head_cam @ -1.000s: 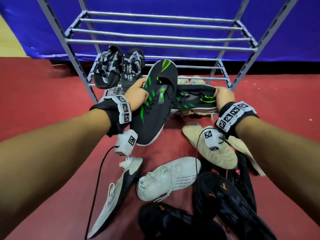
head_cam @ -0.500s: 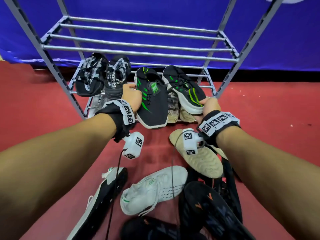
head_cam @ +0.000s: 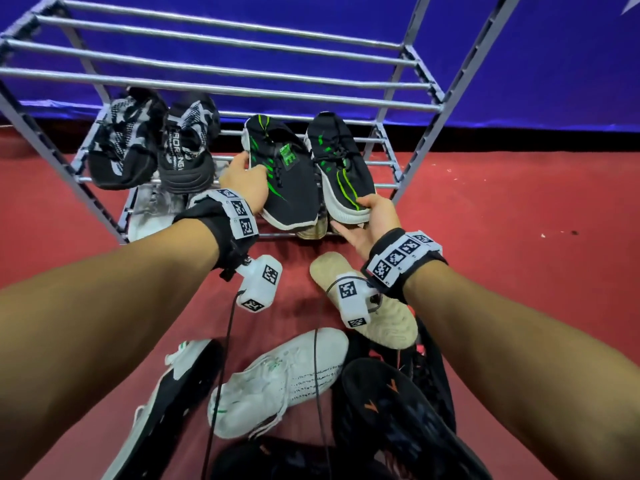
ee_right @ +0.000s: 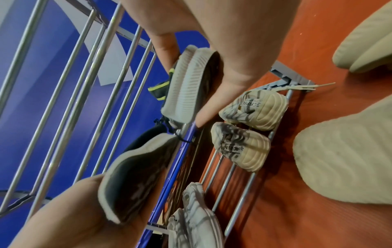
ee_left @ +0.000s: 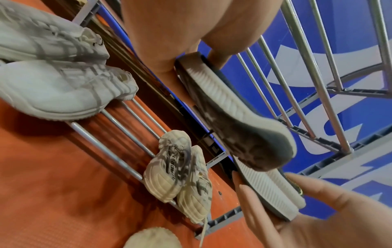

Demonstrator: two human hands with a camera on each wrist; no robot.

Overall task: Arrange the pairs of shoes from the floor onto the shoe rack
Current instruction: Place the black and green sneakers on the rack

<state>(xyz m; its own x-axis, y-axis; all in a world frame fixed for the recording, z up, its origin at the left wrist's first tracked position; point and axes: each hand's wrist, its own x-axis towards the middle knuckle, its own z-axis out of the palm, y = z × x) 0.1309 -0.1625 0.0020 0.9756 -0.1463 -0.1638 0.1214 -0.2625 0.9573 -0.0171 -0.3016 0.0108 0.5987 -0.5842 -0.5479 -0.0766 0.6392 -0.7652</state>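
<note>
The left hand (head_cam: 244, 180) gripped one black-and-green sneaker (head_cam: 284, 174), the right hand (head_cam: 372, 221) its mate (head_cam: 341, 169), both by the toes, side by side at the right end of the shoe rack (head_cam: 221, 91)'s middle shelf.

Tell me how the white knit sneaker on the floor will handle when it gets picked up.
The white sneaker probably feels light: its upper looks like thin knit. It will likely flex rather than stay stiff, since the collar already sags. Its loose laces may dangle and could snag the wrist camera cable lying across it.
</note>
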